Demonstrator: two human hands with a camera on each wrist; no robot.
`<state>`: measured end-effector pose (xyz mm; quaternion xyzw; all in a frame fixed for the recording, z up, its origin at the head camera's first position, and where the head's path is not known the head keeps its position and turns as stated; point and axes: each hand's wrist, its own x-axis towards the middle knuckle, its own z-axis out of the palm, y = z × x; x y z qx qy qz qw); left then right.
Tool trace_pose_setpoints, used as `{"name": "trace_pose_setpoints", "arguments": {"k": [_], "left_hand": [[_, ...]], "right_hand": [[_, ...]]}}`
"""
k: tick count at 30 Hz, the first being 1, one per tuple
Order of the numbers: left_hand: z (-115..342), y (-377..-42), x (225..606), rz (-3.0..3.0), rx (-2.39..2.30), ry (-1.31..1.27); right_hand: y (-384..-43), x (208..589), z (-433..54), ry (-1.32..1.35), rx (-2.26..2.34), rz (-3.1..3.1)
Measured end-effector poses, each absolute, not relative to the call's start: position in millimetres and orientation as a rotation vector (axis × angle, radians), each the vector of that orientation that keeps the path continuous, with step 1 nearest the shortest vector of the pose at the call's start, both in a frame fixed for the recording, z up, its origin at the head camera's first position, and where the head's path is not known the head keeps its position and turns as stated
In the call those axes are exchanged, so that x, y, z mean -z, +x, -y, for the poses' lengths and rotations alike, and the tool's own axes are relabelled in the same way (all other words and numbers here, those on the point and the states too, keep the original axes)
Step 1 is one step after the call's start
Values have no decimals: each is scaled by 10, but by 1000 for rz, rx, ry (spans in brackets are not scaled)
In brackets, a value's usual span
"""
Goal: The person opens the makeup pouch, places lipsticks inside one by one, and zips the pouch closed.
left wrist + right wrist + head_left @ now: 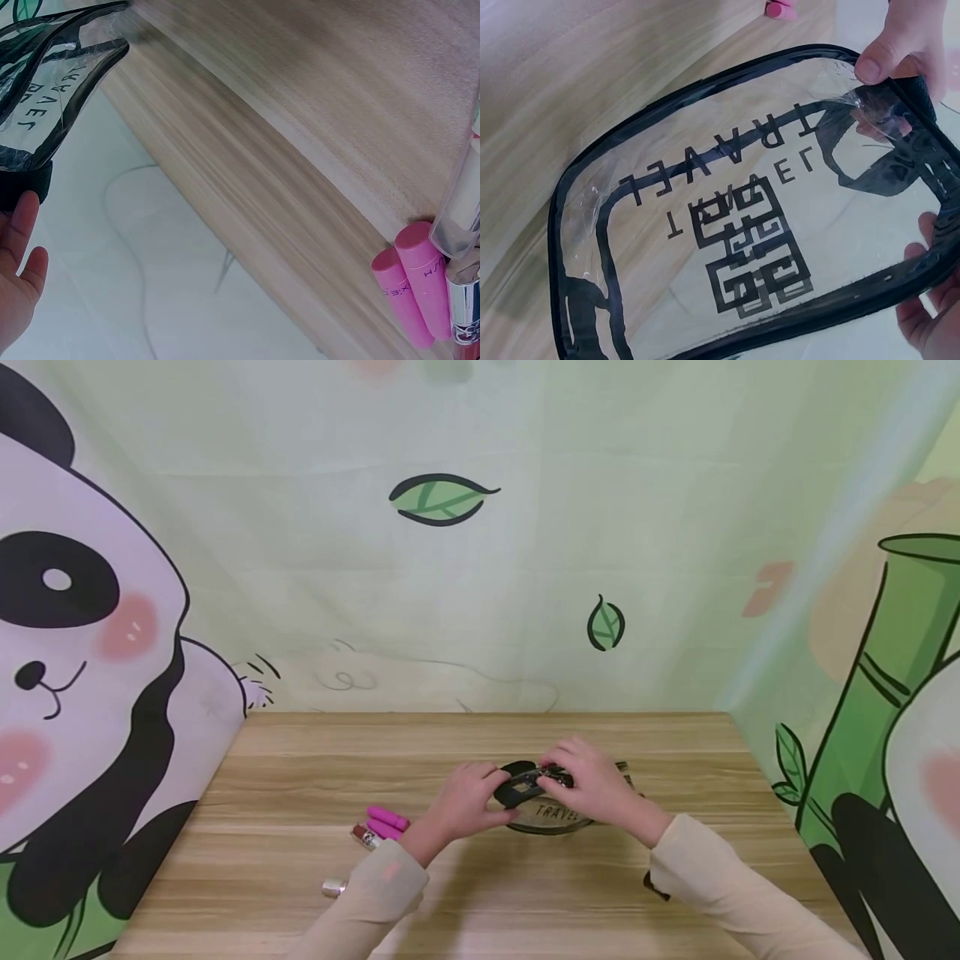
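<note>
A clear pouch (667, 247) with black trim and TRAVEL printed on it is held up over the table between both hands. My left hand (468, 797) grips its left end, with the thumb on the clear side panel in the right wrist view. At the pouch's upper black edge, my right hand (588, 781) pinches the trim near the zipper. Its fingers (915, 322) show at that edge in the right wrist view. Through the clear panels of the pouch, no contents show.
Left of the hands lie two pink tubes (387, 817) and a lip tube with a red-brown end (366, 837). A silver-capped item (333, 887) is partly under the left sleeve. Near the right sleeve sits a small dark object (656, 887). A panda-print cloth (450, 610) hangs behind the table.
</note>
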<state>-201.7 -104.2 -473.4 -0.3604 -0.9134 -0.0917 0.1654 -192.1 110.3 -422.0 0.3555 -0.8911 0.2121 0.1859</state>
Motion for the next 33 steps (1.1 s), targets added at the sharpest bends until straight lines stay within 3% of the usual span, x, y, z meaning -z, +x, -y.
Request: {"name": "trace_pose_setpoints", "arguments": {"k": [10,33], "left_hand": [[1037,-2019,4734,2585,267,-1026],[1055,-2002,4736,2497,247,-1053]], "right_hand": [[-1895,4219,-1037,884,-506,2493],[-1851,4141,-972,945,-443,2587]]}}
